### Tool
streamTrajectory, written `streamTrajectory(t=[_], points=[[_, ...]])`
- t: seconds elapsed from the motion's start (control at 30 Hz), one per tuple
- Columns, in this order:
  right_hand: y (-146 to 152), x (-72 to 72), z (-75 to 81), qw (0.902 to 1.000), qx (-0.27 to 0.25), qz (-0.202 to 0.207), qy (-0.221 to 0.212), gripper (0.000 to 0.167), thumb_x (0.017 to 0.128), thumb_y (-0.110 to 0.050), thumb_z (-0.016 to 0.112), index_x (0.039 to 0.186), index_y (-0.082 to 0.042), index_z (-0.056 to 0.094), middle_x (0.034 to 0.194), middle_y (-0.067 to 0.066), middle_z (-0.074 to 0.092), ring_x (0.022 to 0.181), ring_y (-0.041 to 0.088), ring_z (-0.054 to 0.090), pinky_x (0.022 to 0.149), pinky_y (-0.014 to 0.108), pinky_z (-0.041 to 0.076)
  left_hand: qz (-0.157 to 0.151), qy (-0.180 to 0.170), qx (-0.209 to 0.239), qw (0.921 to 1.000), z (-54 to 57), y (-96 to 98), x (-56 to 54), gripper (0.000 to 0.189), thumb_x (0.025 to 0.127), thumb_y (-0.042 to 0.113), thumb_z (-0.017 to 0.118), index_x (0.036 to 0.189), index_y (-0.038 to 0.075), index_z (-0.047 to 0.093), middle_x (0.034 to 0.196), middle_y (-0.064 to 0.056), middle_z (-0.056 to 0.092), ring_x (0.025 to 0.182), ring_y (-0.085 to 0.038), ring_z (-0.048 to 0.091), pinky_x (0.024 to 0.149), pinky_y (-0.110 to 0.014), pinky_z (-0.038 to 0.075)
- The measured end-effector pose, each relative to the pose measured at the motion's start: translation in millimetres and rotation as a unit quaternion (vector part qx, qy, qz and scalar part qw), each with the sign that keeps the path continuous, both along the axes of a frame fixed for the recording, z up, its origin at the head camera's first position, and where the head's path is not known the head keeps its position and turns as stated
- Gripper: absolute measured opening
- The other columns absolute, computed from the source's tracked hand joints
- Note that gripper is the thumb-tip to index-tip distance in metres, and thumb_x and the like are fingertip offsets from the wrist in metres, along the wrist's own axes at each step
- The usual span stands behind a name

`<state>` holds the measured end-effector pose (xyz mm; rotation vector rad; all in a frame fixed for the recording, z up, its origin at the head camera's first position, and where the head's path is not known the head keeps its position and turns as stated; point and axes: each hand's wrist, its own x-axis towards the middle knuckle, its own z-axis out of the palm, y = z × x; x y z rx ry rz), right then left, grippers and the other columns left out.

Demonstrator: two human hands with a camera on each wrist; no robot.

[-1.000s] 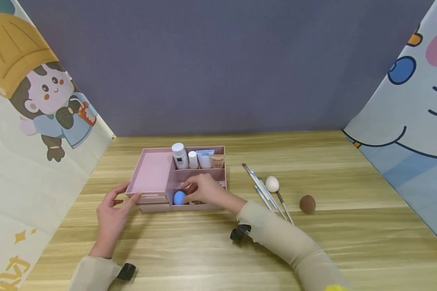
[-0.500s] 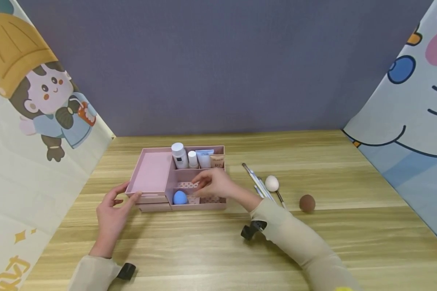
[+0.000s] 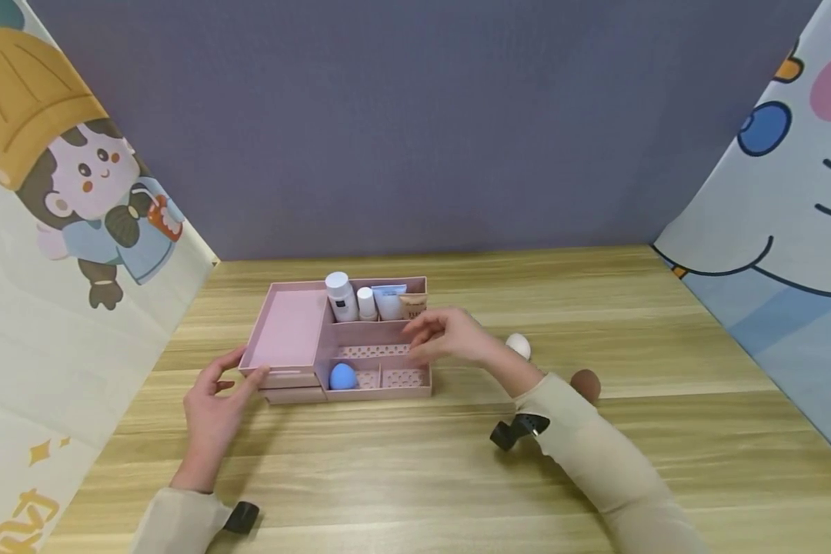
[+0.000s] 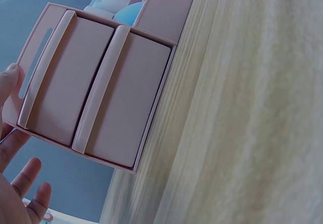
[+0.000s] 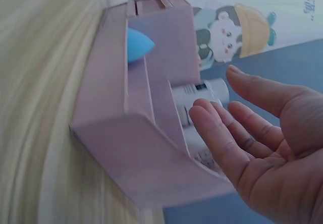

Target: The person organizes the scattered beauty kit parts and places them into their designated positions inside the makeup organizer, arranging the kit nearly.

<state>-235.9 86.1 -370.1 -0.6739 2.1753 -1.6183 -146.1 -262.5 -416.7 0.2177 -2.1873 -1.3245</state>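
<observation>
A pink makeup organizer (image 3: 287,327) with drawers stands on the table. My left hand (image 3: 212,412) holds its near left corner, the thumb on the front and fingers along the side. In the left wrist view that thumb (image 4: 9,80) lies beside the slot above two drawer fronts (image 4: 65,77). A blue makeup sponge (image 3: 342,376) sits in the front left compartment. My right hand (image 3: 450,338), with relaxed fingers and nothing held, hovers at the organizer's right edge. Behind in the back compartment stand a white bottle (image 3: 342,298), a smaller white-capped bottle (image 3: 366,304), a light-blue tube (image 3: 389,302) and a beige tube (image 3: 413,305).
To the right of the organizer lie a white sponge (image 3: 518,345) and a brown ball-shaped sponge (image 3: 585,385), partly covered by the right arm. That arm hides the brushes. A grey-blue panel (image 3: 415,131) rises behind the wooden table (image 3: 360,477).
My right hand has left the blue sponge in the front compartment and moved right, to the organizer's right edge. Its arm now covers the brushes. The left hand has stayed put.
</observation>
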Motion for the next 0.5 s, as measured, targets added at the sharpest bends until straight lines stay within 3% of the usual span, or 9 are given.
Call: streamTrajectory(t=[0.13, 0.23, 0.5], points=[[19, -2.9, 2.3, 0.9993, -0.023, -0.011, -0.026, 0.043, 0.082, 0.008, 0.074, 0.12, 0.017, 0.058, 0.089, 0.013, 0.071, 0.076, 0.017, 0.068, 0.078, 0.046, 0.058, 0.001, 0.001, -0.001, 1.0, 0.7, 0.8, 1.3, 0.038, 0.083, 0.009, 0.081, 0.119, 0.002, 0.071, 0.116, -0.008, 0.071, 0.1, 0.004, 0.054, 0.078, -0.019, 0.04], [36, -4.9, 4.0, 0.9985, -0.031, -0.028, -0.035, 0.042, 0.083, 0.009, 0.073, 0.121, 0.017, 0.057, 0.088, 0.013, 0.07, 0.076, 0.019, 0.069, 0.077, 0.045, 0.059, 0.001, 0.0, -0.002, 1.0, 0.8, 1.0, 1.6, 0.038, 0.083, 0.009, 0.081, 0.119, 0.002, 0.07, 0.117, -0.008, 0.071, 0.1, 0.005, 0.054, 0.078, -0.019, 0.041], [79, -10.6, 1.6, 0.9971, -0.014, -0.068, -0.03, 0.042, 0.086, 0.006, 0.07, 0.124, 0.017, 0.055, 0.089, 0.013, 0.071, 0.074, 0.022, 0.071, 0.073, 0.044, 0.059, 0.001, -0.005, -0.001, 1.0, 1.2, 1.0, 2.5, 0.037, 0.084, 0.008, 0.08, 0.12, 0.005, 0.071, 0.119, -0.007, 0.071, 0.102, 0.006, 0.053, 0.08, -0.021, 0.041]])
